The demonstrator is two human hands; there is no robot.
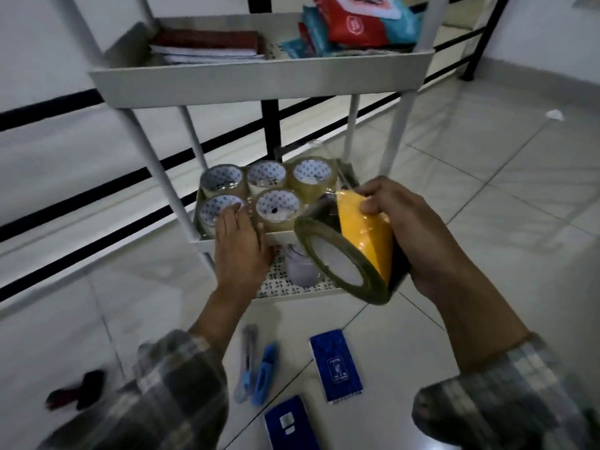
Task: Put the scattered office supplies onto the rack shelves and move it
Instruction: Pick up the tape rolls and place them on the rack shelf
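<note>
Head view: right hand (418, 233) gripped yellow-and-black tape rolls (367, 241). Left hand (242, 246) pressed flat, fingers straight, on the tape-roll pack (276, 190) on the rack shelf (205, 243).

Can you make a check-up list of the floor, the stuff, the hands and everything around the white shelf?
Surface: white tiled floor under the rack.
Job's things: five clear tape rolls on the rack's middle shelf; two cutters and two blue packs on the floor; notebooks and packets on the upper shelf.
Clutter: blurred red-black thing on the floor, left.
Hands: left hand rests, fingers straight, on a front roll; right hand grips the yellow-black tape.
Cables: nothing seen.
Surroundings: black railing behind the rack.
</note>
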